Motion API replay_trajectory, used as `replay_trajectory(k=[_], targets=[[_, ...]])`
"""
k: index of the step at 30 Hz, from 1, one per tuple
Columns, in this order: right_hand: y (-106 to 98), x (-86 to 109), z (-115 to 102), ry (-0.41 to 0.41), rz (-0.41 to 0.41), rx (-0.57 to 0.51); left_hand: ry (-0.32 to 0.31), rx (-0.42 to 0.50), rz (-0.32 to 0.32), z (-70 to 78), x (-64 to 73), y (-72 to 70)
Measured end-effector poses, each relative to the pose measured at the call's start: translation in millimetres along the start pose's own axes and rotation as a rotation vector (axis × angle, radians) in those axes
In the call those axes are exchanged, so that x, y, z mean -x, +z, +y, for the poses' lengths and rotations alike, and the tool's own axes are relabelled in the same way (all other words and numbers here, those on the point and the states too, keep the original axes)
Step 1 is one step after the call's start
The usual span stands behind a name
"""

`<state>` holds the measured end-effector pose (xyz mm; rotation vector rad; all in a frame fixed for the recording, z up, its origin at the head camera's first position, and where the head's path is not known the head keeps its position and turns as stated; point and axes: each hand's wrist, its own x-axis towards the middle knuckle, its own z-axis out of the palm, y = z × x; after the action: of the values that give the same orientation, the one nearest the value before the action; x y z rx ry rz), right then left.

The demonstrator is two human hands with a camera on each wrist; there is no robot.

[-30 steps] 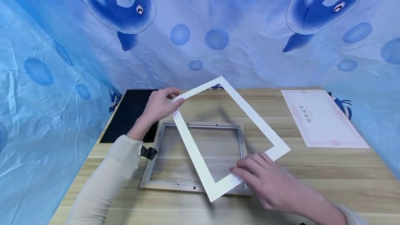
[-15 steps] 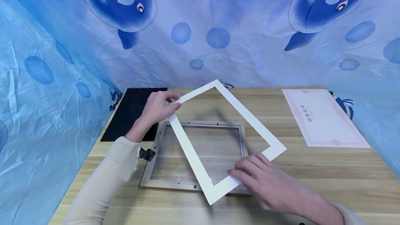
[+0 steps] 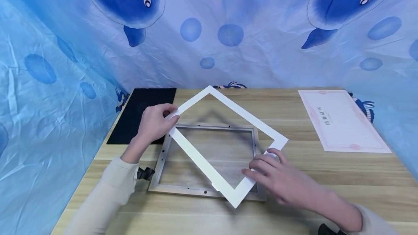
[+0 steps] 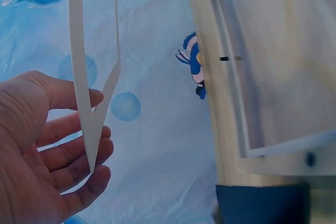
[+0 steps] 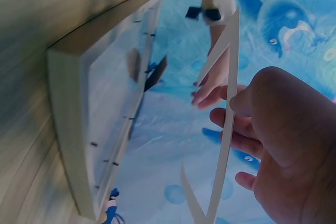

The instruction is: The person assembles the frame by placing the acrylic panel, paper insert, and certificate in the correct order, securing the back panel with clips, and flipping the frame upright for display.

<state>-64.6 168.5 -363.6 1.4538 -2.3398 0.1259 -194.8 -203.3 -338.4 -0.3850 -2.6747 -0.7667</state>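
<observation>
Both hands hold a white picture mat (image 3: 245,114), a rectangular border with an open window, tilted above a picture frame. My left hand (image 3: 156,123) pinches its left corner; in the left wrist view, the thumb lies on one side of the mat (image 4: 77,40) and the fingers on the other. Near the right corner, my right hand (image 3: 281,178) grips the lower right side between thumb and fingers. Beneath lies the picture frame (image 3: 176,190), a pale rectangle with small dark marks along its rim and a clear-looking middle. Its thick side (image 5: 71,129) shows in the right wrist view.
A black board (image 3: 138,113) lies at the table's back left, partly behind the left hand. On the right is a pale pink certificate (image 3: 349,126) with printed characters. A blue curtain (image 3: 261,64) with dolphin prints encloses the wooden table (image 3: 287,119) at the back and sides.
The mat has turned counterclockwise as seen from the head. Its top corner shifted left and its right corner rose. My left hand moved left and down with it; both hands kept their grip.
</observation>
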Motion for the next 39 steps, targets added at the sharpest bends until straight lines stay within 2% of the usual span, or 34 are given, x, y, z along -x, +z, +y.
replay_trajectory(k=[13,19,24,30,34,39], targets=[[13.7,7.9,22.0,0.014,-0.126,0.055,0.013,0.014,0.238,-10.0,49.8,1.1],[20.5,8.7,31.1,0.009,-0.103,0.034,0.005,0.045,0.323,-10.9,72.1,4.3],[26.1,6.8,40.3,0.003,-0.076,0.041,0.0,0.053,0.364,-13.6,92.2,10.5],[32.8,6.5,47.4,0.024,-0.106,-0.016,-0.018,0.042,0.396,-18.1,113.1,19.3],[39.3,6.2,50.8,0.068,-0.128,-0.065,-0.022,0.041,0.398,-20.3,122.5,24.0],[47.8,5.9,54.4,0.082,-0.147,-0.066,-0.03,0.017,0.392,-22.6,130.8,27.8]])
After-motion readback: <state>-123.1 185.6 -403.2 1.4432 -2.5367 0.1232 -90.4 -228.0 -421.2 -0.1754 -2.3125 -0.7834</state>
